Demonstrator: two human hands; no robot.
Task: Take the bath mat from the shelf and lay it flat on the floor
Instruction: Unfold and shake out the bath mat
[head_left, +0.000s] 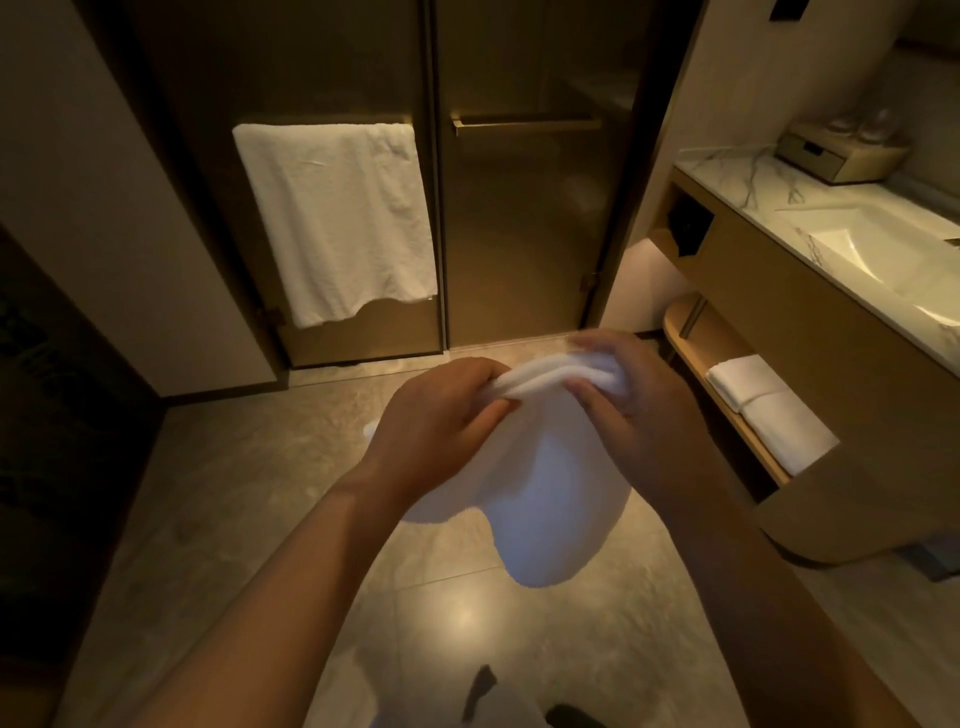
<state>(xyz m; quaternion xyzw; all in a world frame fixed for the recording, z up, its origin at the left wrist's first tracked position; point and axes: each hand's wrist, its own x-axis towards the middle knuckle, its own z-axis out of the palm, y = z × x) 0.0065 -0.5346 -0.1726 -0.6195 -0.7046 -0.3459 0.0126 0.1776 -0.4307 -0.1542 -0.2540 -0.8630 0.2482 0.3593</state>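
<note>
A white bath mat (550, 499) hangs in the air over the tiled floor (249, 519), bunched at its top edge and drooping below my hands. My left hand (441, 421) pinches the top edge on the left side. Just to its right, my right hand (628, 400) grips the same folded edge, fingers curled over it. Both hands are close together in front of me. The low wooden shelf (691, 332) under the vanity lies to the right.
Folded white towels (769, 410) lie on the shelf. A white towel (337, 218) hangs on the glass shower door (519, 234) ahead. The vanity with sink (862, 249) stands at the right, a wall at the left.
</note>
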